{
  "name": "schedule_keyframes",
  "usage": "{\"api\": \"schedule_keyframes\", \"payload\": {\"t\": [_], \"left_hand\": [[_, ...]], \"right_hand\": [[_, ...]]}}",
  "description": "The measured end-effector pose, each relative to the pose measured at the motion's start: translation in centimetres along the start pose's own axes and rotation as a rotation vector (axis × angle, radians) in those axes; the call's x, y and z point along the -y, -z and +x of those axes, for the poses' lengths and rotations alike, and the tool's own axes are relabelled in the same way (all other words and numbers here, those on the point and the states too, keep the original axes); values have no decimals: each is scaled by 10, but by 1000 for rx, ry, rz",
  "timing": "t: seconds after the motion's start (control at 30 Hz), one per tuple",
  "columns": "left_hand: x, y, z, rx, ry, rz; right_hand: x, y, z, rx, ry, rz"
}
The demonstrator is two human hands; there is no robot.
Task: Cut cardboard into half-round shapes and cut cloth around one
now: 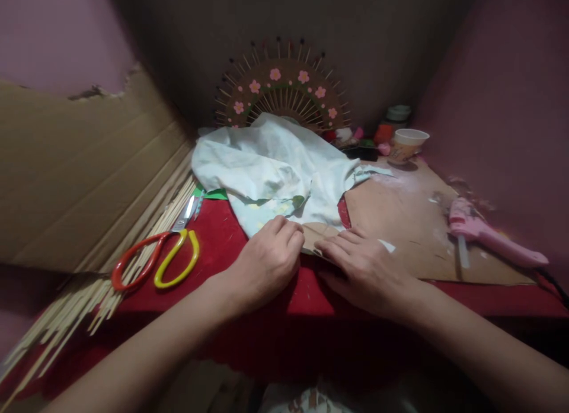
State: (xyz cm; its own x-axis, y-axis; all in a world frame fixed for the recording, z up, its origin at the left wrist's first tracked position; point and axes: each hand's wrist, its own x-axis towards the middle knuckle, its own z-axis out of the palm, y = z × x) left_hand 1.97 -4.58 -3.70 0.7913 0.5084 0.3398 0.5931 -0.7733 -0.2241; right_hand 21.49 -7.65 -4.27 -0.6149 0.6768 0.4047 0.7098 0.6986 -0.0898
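Observation:
Near the table's front edge, my left hand (267, 262) is closed on a small piece of brown cardboard (315, 237). From the other side, my right hand (367, 269) grips the same piece, its fingers bent along the near edge. Both thumbs are mostly hidden. Just beyond the hands lies a crumpled pale blue cloth (267, 161) with a faint print, touching or lying under the cardboard; I cannot tell which. A white scrap (386, 245) is beside my right hand.
Scissors (180, 229) with red and yellow handles lie left on bamboo sticks (75, 309). A pink glue gun (493, 235) rests right on a cardboard sheet (400, 211). Behind stand a flowered stick fan (284, 84) and a paper cup (406, 145). Red cloth (213, 223) covers the table.

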Motion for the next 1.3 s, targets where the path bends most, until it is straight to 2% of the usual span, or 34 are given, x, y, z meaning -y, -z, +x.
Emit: {"api": "schedule_keyframes", "payload": {"t": [0.13, 0.37, 0.43, 0.6, 0.7, 0.8, 0.87, 0.97, 1.03, 1.1, 1.17, 1.3], "left_hand": [[-1, -7, 10, 32, 46, 108], [-2, -8, 22, 126, 33, 138], [-2, -7, 24, 155, 43, 122], [-3, -8, 27, 193, 29, 86], [-3, -8, 28, 177, 26, 31], [-2, -8, 29, 192, 3, -3], [-2, -8, 30, 211, -1, -18], [-2, -8, 31, 251, -3, -38], [-2, -7, 31, 270, 2, -56], [-2, -7, 31, 268, 21, -82], [-2, -7, 31, 264, 38, -107], [0, -10, 27, 256, 75, -173]], "right_hand": [[-4, -3, -1, -73, -60, 112], [-15, 2, -10, -50, -138, 417], [-16, 9, -14, -28, -145, 472], [-25, 30, -25, 123, -199, 608], [-30, 34, -30, 124, -205, 637], [-26, 33, -29, -3, -198, 552], [-16, 30, -26, -89, -113, 420], [9, 18, -24, -87, 108, 174], [24, 4, -24, -75, 157, 29], [34, -9, -25, -48, 158, -54], [39, -19, -27, -41, 96, -125], [40, -23, -26, -58, 25, -162]]}}
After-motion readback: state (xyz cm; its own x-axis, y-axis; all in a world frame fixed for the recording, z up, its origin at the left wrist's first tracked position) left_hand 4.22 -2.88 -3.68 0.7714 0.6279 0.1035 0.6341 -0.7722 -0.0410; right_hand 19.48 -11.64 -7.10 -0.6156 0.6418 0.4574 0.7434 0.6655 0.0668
